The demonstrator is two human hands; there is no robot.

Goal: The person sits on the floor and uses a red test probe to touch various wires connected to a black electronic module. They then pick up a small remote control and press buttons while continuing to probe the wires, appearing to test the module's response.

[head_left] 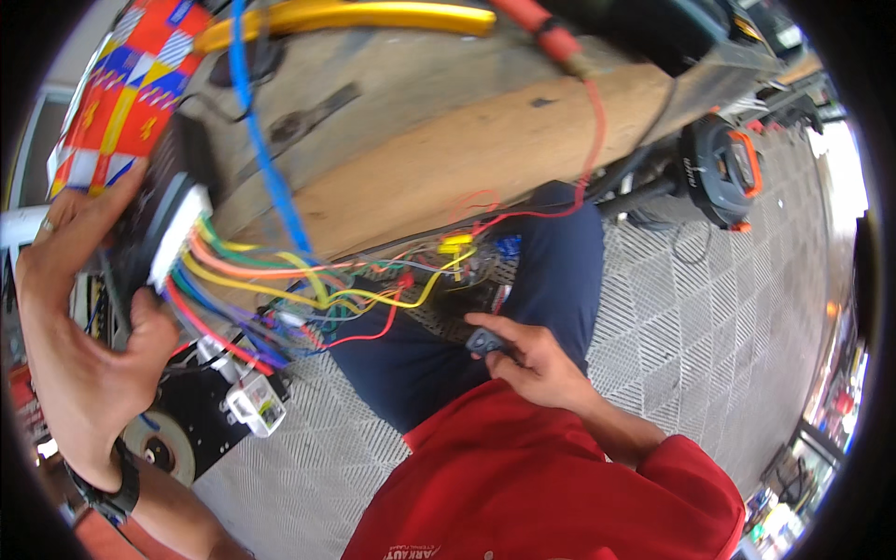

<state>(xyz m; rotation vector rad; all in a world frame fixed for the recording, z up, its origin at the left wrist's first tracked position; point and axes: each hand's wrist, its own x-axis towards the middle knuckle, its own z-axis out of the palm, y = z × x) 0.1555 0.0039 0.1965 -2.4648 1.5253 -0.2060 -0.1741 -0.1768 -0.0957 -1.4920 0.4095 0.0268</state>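
My left hand [84,327] is wrapped round a black box-shaped electronic unit [157,201], fingers on its far side and thumb at its near end. A white connector block [180,235] sits on the unit's right side. From it a bundle of coloured wires [271,266] in yellow, orange, green, red, blue and purple runs right toward my lap. Over my lap, my right hand [541,364] is closed on a small dark key fob [483,343], the thumb and forefinger at its edges. Yellow connectors [456,245] and thin wires hang between my hands.
A wooden bench [439,149] stretches across the far side, with a yellow bar-like tool [373,17], a blue cable [264,154] and a red cable [597,131]. Beside it stands a black-and-orange machine [723,173]. A white box [256,405] hangs below the wires, above patterned flooring [691,308].
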